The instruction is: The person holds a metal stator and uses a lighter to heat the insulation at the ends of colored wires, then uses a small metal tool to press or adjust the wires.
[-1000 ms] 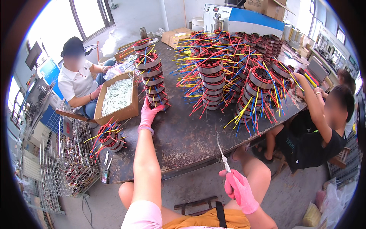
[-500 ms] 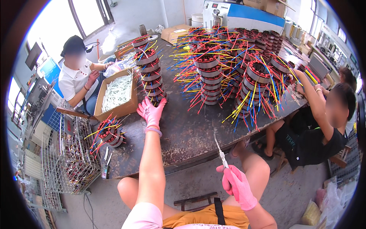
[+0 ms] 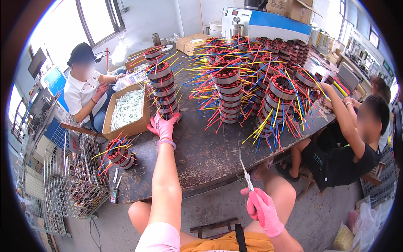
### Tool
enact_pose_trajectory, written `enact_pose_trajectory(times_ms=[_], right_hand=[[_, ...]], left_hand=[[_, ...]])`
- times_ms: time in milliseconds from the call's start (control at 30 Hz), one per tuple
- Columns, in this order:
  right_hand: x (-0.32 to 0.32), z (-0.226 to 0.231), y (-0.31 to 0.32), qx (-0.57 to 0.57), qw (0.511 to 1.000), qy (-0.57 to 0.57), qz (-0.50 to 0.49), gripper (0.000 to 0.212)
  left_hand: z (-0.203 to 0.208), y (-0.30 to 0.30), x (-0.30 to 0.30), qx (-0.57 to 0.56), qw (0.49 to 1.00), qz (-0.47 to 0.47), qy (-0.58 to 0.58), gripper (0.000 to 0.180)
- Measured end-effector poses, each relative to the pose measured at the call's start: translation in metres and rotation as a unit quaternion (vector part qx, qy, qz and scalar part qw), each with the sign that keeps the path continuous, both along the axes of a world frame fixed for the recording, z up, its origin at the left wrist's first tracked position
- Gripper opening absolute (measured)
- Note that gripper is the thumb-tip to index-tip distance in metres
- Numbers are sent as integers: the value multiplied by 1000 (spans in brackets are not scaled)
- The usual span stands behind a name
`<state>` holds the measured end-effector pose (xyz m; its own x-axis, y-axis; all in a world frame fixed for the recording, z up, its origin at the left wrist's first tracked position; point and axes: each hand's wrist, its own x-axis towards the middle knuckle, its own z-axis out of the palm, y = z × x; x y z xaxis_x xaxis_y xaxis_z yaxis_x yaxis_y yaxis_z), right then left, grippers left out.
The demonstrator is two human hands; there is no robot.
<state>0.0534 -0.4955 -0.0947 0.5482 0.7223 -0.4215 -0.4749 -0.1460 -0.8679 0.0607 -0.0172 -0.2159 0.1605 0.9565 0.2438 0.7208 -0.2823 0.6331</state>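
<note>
The tall ring stack (image 3: 161, 94) stands upright on the left part of the dark surface (image 3: 205, 145), just right of a cardboard box (image 3: 133, 129). Its grey metal rings have red insides, and thin red, blue and yellow wires poke out around them.

Your left hand (image 3: 163, 127), in a pink glove, touches the near side of the stack's base, its fingers to the left and its thumb to the right; you cannot tell from this angle whether they really grip it. Your right hand (image 3: 265, 212), also gloved in pink, is closed around a thin metal tool (image 3: 243, 168). You hold it above your right thigh, with its narrow end pointing up and away from you.

To the left of your left forearm, near the surface's edge, sits a short ring stack (image 3: 120, 156) with slim pale pieces (image 3: 118, 178) beside it. The cardboard box holds many white sticks (image 3: 130, 106). On your right, a crowded group of ring stacks (image 3: 227, 80) bristles with wires of the same colours.

A seated co-worker in a white shirt (image 3: 79, 94) is beyond the box. Another in black (image 3: 342, 164) sits at your right, arms stretched toward the surface.
</note>
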Motion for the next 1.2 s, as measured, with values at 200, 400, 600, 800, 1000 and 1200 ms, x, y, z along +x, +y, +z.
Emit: enact_pose_trajectory(times_ms=[200, 400, 600, 800, 1000, 1200], right_hand=[[1, 0, 4, -12, 1000, -7, 3, 39], [1, -1, 3, -6, 1000, -6, 4, 40], [1, -3, -2, 2, 1000, -1, 4, 41], [3, -2, -6, 5, 1000, 9, -6, 39], [3, 2, -6, 4, 1000, 0, -1, 39], [3, -1, -9, 20, 1000, -4, 5, 39]], left_hand=[[2, 21, -8, -62, 997, -55, -1, 115], [-7, 10, 1, 9, 1000, 4, -15, 105], [-29, 5, 12, 121, 987, 98, -27, 98], [-33, 10, 16, 59, 992, 108, -8, 94], [-5, 14, 5, -31, 997, 60, 45, 81], [-24, -50, 21, -18, 899, 112, -423, 46]])
